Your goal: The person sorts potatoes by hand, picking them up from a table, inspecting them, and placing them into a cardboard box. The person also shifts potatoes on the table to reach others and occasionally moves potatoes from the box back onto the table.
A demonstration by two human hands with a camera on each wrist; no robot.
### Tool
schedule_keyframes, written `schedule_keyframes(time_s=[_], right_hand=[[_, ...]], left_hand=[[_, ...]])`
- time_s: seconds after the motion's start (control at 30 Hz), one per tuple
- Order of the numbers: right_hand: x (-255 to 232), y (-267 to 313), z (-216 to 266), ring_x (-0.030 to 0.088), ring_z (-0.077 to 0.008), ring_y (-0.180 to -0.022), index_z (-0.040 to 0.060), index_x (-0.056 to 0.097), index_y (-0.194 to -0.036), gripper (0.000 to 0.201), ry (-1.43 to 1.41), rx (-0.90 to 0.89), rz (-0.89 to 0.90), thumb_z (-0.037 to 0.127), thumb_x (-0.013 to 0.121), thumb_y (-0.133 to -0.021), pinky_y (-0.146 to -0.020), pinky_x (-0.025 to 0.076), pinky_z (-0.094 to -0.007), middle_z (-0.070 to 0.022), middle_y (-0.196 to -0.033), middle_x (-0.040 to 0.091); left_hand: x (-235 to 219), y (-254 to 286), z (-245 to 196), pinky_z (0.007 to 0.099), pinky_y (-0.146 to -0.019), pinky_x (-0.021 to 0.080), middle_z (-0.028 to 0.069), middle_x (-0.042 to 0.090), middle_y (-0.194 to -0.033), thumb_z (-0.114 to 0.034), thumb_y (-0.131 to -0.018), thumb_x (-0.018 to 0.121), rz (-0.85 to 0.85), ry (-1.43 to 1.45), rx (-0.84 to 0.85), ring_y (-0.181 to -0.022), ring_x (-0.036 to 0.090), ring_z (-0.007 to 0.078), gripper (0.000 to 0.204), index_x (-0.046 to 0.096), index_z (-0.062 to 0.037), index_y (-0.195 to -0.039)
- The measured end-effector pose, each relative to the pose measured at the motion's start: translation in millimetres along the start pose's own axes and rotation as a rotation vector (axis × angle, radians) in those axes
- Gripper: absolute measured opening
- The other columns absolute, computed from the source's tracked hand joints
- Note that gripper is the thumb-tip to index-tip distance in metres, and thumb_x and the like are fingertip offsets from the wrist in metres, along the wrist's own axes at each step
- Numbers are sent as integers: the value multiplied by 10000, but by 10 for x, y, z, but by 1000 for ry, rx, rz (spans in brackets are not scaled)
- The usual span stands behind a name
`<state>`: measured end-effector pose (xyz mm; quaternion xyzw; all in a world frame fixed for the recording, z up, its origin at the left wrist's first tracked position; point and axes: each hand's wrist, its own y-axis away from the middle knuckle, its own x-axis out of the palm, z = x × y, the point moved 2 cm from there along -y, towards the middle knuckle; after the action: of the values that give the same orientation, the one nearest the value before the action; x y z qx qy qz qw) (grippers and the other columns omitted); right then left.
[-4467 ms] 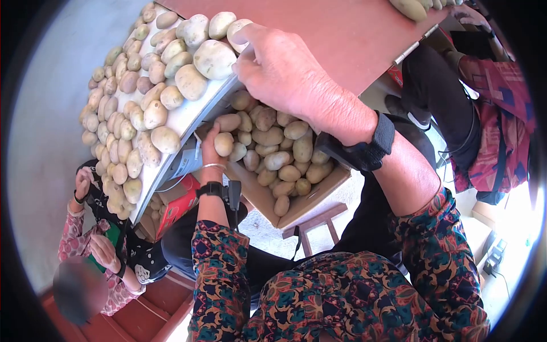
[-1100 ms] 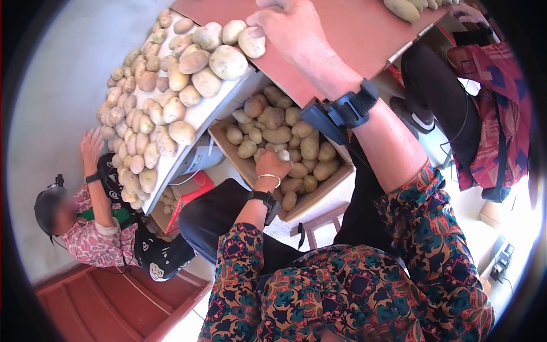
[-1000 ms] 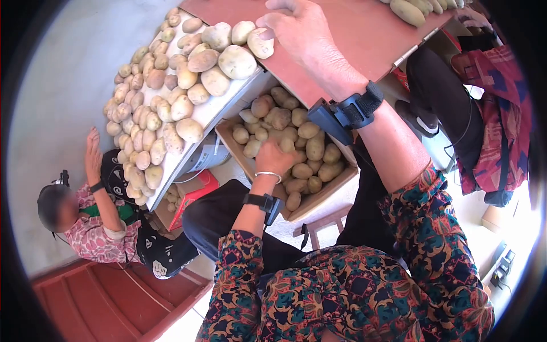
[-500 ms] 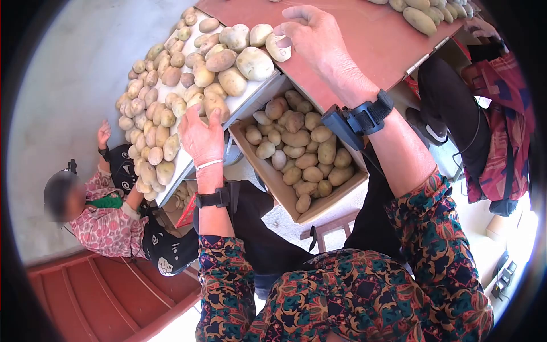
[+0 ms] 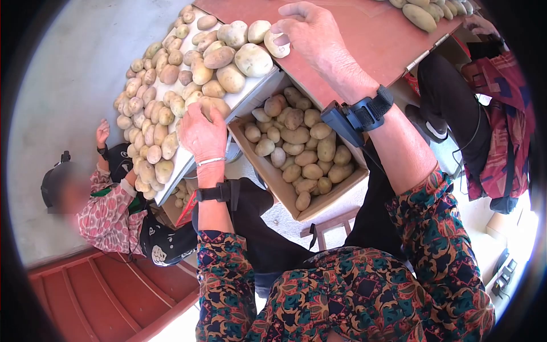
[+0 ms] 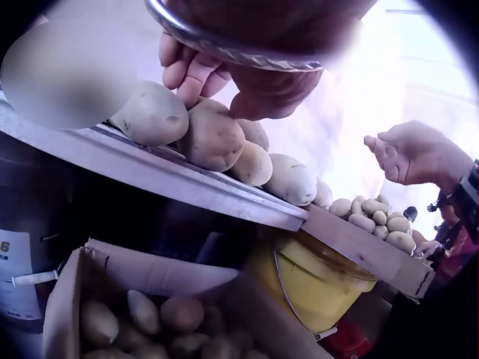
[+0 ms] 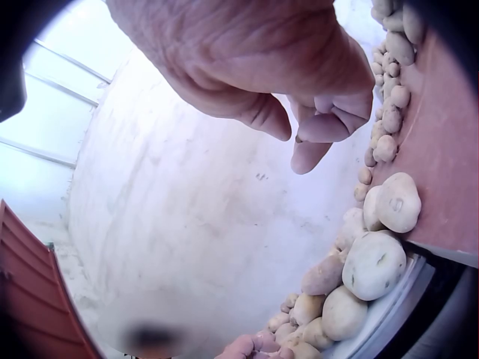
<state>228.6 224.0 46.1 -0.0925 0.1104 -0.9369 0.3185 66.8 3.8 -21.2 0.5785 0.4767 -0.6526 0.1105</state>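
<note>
My left hand (image 5: 202, 135) grips a tan potato (image 5: 216, 106) at the near edge of the white tabletop (image 5: 188, 157). In the left wrist view, thumb and fingers (image 6: 196, 75) come down on that potato (image 6: 215, 136) from above, among a row of others. My right hand (image 5: 314, 39) is raised near the table's corner with loosely curled fingers, holding nothing. Below it in the head view lies a pale potato (image 5: 277, 44), partly covered by the fingertips. The right wrist view shows this hand (image 7: 262, 75) apart from the potatoes.
Many potatoes (image 5: 151, 108) cover the white top. A cardboard box (image 5: 319, 210) of potatoes stands below, between my knees. A red-brown board (image 5: 364, 40) adjoins at the back. One person (image 5: 108, 222) sits at left, another (image 5: 501, 114) at right. A yellow bucket (image 6: 314, 284) stands underneath.
About a second ago my left hand was in the box; it has come up to the tabletop edge with a potato, now set lower. The right hand has hardly moved since; the head view shifted.
</note>
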Motion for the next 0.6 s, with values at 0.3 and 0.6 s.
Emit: schedule_keyframes(time_s=[0.3,0.6], right_hand=[[76,-54,-7,689,-249,-835,-90,612,-1142,337,77,15,-50,75,561,-852,-738,535,-335,-216,-877,694],[45,-146,-82,686,-341,-935,-84,630,-1109,330,187,-27,-120,76,561,-829,-830,523,-378,-266,-952,693]], left_hand=[[-8,30,-2,486,-947,409,204,618,-1077,-391,-848,680,-93,-67,181,-1071,544,365,451,634,-41,-1129],[298,404,-588,460,-848,504,198,661,-993,-215,-833,698,254,464,326,-941,633,375,310,638,-41,-1082]])
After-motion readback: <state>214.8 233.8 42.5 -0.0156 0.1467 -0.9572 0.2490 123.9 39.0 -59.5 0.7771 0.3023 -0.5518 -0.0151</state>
